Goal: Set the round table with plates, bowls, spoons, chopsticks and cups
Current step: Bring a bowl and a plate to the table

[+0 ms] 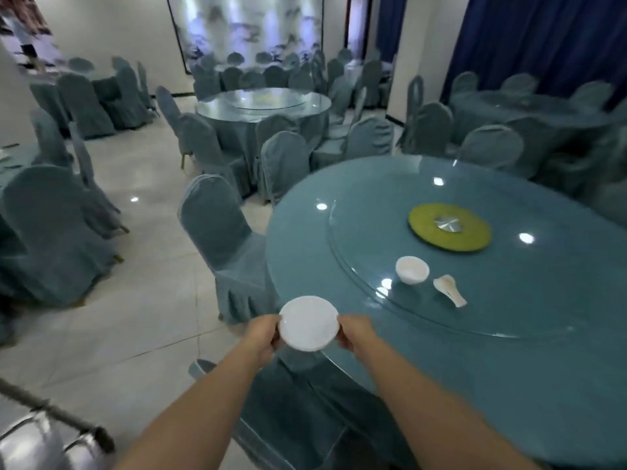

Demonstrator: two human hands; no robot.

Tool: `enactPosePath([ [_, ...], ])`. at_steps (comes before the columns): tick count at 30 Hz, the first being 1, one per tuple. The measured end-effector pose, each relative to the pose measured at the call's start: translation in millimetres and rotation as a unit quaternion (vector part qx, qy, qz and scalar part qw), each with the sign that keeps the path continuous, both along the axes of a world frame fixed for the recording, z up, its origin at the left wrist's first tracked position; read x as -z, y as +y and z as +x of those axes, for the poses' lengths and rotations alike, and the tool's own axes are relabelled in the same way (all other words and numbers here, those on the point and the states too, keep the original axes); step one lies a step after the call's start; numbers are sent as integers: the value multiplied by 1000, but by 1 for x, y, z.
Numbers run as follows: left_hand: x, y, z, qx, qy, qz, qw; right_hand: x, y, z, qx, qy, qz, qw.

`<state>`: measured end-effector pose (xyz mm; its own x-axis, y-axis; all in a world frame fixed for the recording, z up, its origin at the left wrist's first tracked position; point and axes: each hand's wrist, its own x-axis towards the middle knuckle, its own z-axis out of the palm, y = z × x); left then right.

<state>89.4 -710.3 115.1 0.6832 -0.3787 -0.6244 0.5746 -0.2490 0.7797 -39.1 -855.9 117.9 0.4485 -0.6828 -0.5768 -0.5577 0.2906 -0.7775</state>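
plate (pixel 308 323): white, smooth, glazed look
bowl (pixel 412 270): same white glaze
round table (pixel 509 368): glossy glass top, lamp reflections
chair covers (pixel 220 232): matt teal cloth
floor (pixel 135 300): polished tile

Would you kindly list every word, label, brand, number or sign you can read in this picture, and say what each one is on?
There is no readable text anywhere in this view.
The plate held between the left hand and right hand is plain white.
The bowl and spoon on the round table show no marks.
The wall mural is a blurred landscape without legible writing.
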Motion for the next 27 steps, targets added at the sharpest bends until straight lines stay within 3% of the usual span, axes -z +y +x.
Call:
enactPosePath([
  [4, 15, -67, -22, 105, -3, 3, 994, 8, -41, -49, 72, 20, 11, 997],
  [15, 54, -204, -75, 231, 25, 55, 971, 44, -145, -125, 199, 47, 53, 977],
  [20, 67, -265, -82, 245, 3, 100, 964, 63, -207, -125, 222, 54, 70, 971],
  [27, 73, -332, -68, 170, 21, 121, 978, 77, -287, -101, 176, 19, 103, 979],
])
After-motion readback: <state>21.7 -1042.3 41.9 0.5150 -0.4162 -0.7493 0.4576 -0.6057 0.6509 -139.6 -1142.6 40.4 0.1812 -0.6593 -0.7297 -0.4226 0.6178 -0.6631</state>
